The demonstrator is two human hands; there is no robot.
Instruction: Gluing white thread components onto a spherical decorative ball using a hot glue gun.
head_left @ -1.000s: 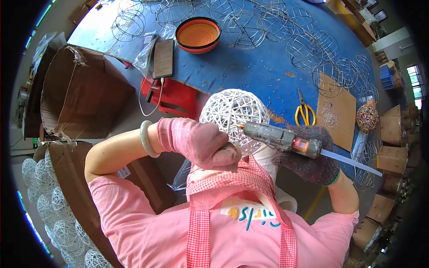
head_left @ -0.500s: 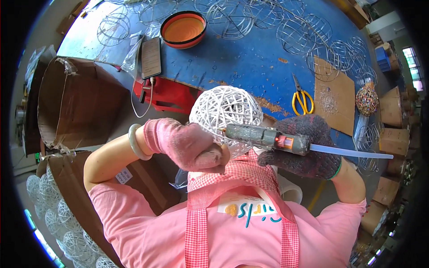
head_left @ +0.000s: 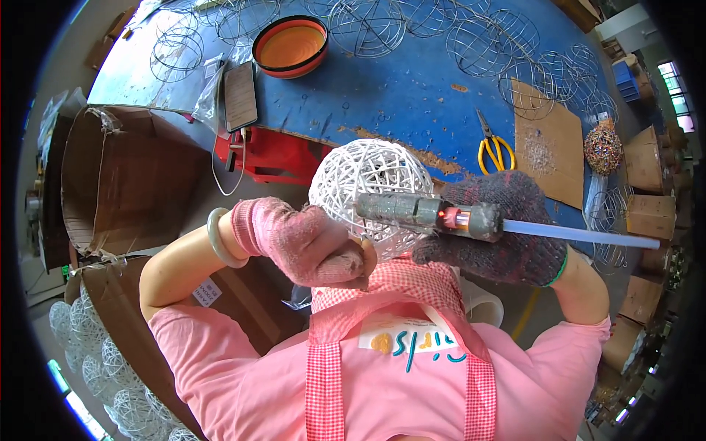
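A white wicker ball [head_left: 360, 173] of woven strands is in front of my chest, by the table's near edge. My left hand [head_left: 309, 246], in a pink glove, is closed at the ball's lower left and grips its edge; the exact contact is hidden behind the fingers. My right hand [head_left: 507, 235], in a dark knitted glove, is wrapped round a grey glue gun [head_left: 401, 209]. The gun's nozzle end lies over the ball, and a small red light glows on its body. A long translucent glue stick [head_left: 581, 234] sticks out of its back end.
On the blue table [head_left: 375, 95] are an orange bowl [head_left: 290, 46], a phone [head_left: 240, 95], yellow-handled scissors [head_left: 494, 147], cardboard [head_left: 548, 147], several wire frames [head_left: 493, 44] and a multicoloured beaded ball [head_left: 603, 149]. Cardboard boxes [head_left: 140, 176] stand at left, with white balls [head_left: 121, 400] below.
The glue gun and my right hand have moved slightly left, further over the ball. My left hand stays closed at the ball. The view has shifted a little.
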